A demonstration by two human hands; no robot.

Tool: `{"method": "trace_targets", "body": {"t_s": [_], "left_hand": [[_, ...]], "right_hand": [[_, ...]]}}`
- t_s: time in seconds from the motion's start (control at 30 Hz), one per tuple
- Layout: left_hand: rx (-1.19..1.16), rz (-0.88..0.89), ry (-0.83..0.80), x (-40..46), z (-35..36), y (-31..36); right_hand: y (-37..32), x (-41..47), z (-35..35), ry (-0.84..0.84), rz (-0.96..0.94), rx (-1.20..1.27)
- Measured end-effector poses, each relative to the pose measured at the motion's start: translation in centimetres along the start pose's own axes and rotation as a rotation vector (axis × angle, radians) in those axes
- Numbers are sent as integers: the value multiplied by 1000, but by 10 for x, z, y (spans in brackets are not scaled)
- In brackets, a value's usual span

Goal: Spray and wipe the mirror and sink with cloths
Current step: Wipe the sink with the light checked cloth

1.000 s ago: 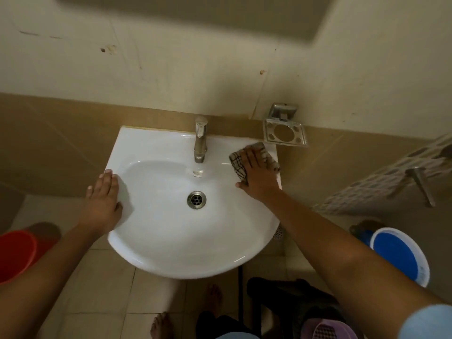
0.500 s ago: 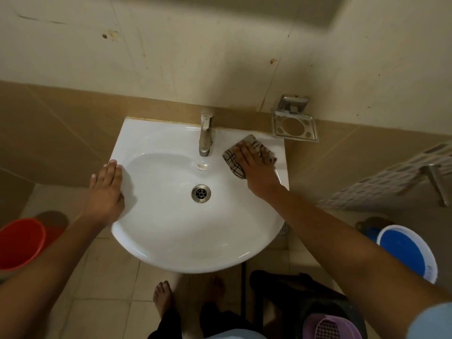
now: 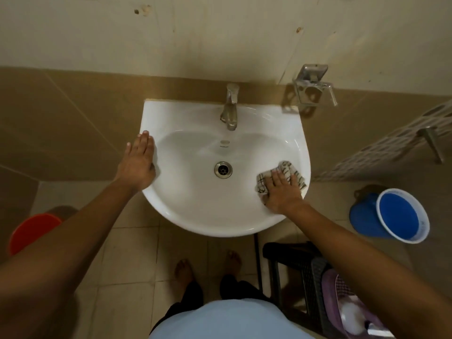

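I see my right hand (image 3: 281, 192) at centre right of the frame, its grip released, flat fingers pressing the checked cloth (image 3: 288, 173) onto the right inner slope of the white sink (image 3: 195, 206). My left hand (image 3: 138, 163) rests flat on the sink's left rim, grip released too. The drain (image 3: 223, 169) sits mid-basin below the faucet (image 3: 230, 111).

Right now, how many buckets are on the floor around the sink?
2. A blue bucket stands on the floor right of the sink; an orange bucket stands at the left, partly hidden behind the forearm. Others may sit out of frame.
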State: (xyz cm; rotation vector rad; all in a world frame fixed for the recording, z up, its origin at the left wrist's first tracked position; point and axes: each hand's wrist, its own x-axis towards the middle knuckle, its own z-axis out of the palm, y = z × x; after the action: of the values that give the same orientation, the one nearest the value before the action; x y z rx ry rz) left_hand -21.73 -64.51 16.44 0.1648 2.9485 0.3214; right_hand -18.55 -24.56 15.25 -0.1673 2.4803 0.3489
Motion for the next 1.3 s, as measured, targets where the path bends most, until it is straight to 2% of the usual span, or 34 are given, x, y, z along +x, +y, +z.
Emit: {"method": "trace_targets", "body": {"t_s": [0.1, 0.27, 0.43, 0.57, 0.67, 0.8, 0.9, 1.0, 1.17, 1.23, 1.3], "left_hand": [[-29, 28, -2, -2, 0, -2], [-55, 45, 2, -3, 0, -2], [-70, 40, 34, -1, 5, -3], [-98, 27, 50, -1, 6, 0], [-95, 28, 71, 1, 10, 1], [-83, 4, 75, 3, 11, 2], [-75, -17, 87, 4, 11, 5], [-72, -32, 81, 4, 12, 7], [-54, -57, 70, 4, 11, 11], [-53, -65, 67, 5, 10, 11], [-58, -66, 64, 5, 9, 12]], "right_hand": [[-49, -20, 1, -118, -32, 158], [-134, -27, -3, -148, -81, 458], [-212, -2, -33, -89, -157, 724], [-245, 17, -50, -21, -256, 888], [-230, 15, -40, 41, -399, 854], [-176, 5, -13, 30, -574, 721], [-119, 5, -1, 24, -589, 567], [-61, 17, 8, 72, -534, 410], [6, 42, -12, 125, -301, 96], [9, 45, -20, 197, -198, 216], [0, 40, -27, 262, -43, 598]]}}
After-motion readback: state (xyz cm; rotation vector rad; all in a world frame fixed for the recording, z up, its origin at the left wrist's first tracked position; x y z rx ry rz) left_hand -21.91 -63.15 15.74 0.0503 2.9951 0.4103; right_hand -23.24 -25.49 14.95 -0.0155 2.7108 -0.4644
